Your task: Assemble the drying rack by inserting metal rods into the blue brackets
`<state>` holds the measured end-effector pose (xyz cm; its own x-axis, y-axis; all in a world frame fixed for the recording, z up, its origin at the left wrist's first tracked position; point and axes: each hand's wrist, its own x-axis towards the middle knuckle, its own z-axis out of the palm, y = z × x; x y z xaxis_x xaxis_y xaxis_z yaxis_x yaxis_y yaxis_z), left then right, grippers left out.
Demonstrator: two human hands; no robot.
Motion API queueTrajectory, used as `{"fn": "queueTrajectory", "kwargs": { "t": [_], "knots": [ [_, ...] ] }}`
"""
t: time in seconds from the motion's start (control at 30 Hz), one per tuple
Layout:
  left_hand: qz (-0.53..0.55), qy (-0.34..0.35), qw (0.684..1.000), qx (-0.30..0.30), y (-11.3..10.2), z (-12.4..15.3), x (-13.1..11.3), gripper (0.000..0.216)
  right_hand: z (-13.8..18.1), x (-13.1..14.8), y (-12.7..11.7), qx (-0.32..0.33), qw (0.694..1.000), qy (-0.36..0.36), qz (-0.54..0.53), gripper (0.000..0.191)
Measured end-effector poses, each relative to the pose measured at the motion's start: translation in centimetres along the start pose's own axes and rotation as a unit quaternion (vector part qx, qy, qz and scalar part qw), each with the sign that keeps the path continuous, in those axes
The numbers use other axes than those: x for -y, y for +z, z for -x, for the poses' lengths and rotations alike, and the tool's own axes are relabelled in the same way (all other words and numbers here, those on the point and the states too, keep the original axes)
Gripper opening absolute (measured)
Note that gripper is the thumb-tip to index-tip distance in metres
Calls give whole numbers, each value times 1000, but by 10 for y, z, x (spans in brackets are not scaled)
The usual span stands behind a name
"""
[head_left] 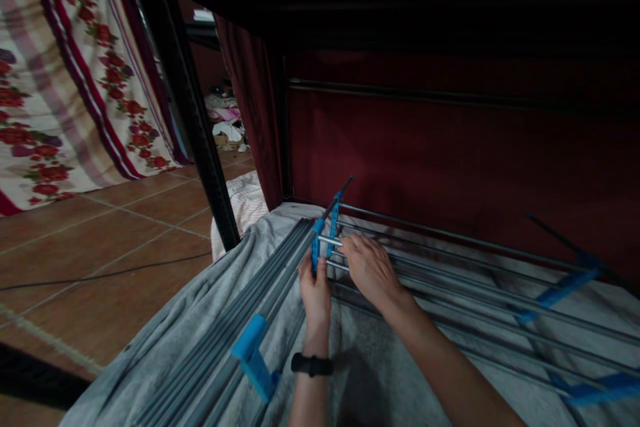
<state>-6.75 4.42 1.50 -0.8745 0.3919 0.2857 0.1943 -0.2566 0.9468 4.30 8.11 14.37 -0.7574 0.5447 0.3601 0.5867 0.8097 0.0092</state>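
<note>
My left hand (315,288), with a black band on its wrist, is closed around the lower end of a blue plastic bracket (315,251). My right hand (369,268) wraps over a grey metal rod (330,240) whose end meets that bracket. Whether the rod is fully seated in it, I cannot tell. A second blue bracket (333,223) sits just beyond, on the same dark pole. More rods run rightward to blue brackets (560,293) at the far right. Nearer me, another blue bracket (253,347) is fitted on a grey pole.
A bundle of loose grey rods (240,300) lies along the left of the grey blanket (200,320). A black bed post (200,127) and a low black frame overhead bound the space. Dark red cloth (425,153) hangs behind. A cable (115,273) crosses the tiled floor.
</note>
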Motion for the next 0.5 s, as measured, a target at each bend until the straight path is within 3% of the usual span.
{"fn": "queueTrajectory", "kwargs": {
  "t": [0.33, 0.5],
  "knots": [
    [-15, 3, 1000, 0, -2, -4, 4, 47, -2, 1, -1, -4, 1000, 2, -24, 32],
    [-43, 1, 999, -3, 0, -6, 3, 49, 30, -10, -8, -65, 997, 25, -30, 36]
  ]
}}
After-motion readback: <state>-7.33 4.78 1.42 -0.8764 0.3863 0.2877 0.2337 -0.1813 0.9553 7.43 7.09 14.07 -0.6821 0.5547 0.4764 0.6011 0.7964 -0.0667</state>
